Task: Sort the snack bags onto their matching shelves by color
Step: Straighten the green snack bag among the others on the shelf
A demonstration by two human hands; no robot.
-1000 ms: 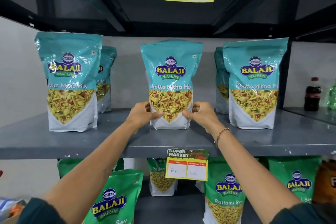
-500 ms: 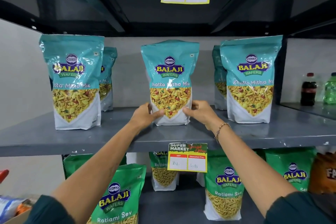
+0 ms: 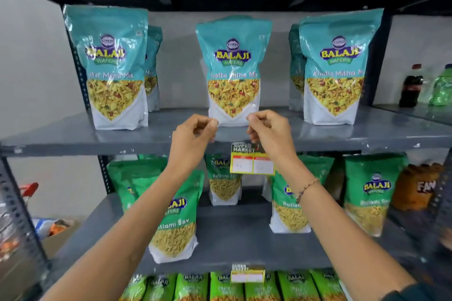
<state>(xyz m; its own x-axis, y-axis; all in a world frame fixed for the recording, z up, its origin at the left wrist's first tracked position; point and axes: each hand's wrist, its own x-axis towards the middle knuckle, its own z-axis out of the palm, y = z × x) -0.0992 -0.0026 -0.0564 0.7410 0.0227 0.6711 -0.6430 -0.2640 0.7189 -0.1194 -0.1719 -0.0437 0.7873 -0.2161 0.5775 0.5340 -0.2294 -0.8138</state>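
A teal Balaji snack bag [image 3: 233,61] stands upright in the middle of the grey upper shelf [image 3: 73,137]. My left hand [image 3: 193,137] and right hand [image 3: 271,132] hover just in front of its base, fingers curled in, and touch nothing. More teal bags stand at the left [image 3: 110,56] and right [image 3: 337,56] of the same shelf, each with another behind it. Green Ratlami Sev bags [image 3: 176,215] [image 3: 288,205] [image 3: 371,190] stand on the shelf below.
A yellow price tag [image 3: 252,161] hangs from the upper shelf's front edge. A cola bottle [image 3: 411,88] and a green bottle [image 3: 442,88] stand to the right. An orange bag [image 3: 415,186] sits at the lower right. Light green bags [image 3: 220,286] line the bottom shelf.
Both hands let go of the middle teal bag and drew back toward me with fingers curling in. The bag stays standing. The camera tilted down, showing more of the lower shelves.
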